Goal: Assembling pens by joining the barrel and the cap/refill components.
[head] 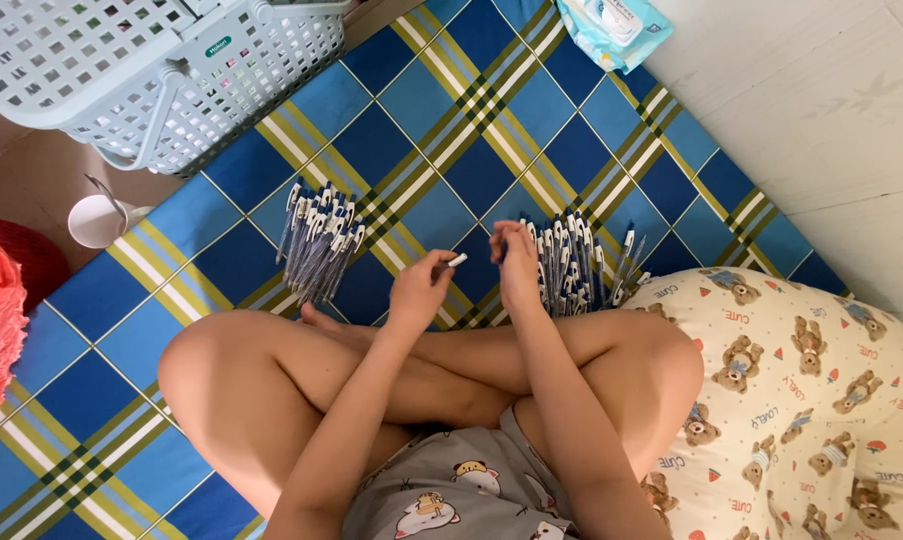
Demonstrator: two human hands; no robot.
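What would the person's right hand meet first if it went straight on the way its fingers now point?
Probably nothing beyond what it is on: the right hand points away from the body, its fingertips at the edge of the right pile of pens. Past them lies the checked mat. Depth is unclear.

Pale-blue wipes pack [612, 28], perhaps, top edge
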